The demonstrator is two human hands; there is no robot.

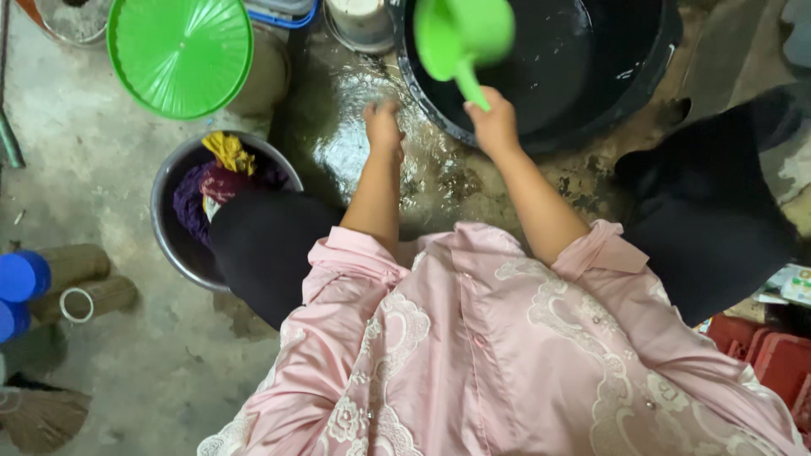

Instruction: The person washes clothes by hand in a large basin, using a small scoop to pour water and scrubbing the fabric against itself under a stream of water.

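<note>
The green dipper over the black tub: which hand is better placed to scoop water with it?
Probably the right hand: it already grips the green dipper by its handle above the black tub. The left hand is empty, over the wet floor.

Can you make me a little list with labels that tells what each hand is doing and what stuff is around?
place: wet concrete floor, seen from above
right hand: right hand grips the handle of a green scoop over the big black tub
left hand: left hand reaches down to the wet floor, holding nothing that I can see
nearby left: metal basin with purple and yellow cloth
farther back: round green lid
clothing: pink lace-patterned shirt
</note>
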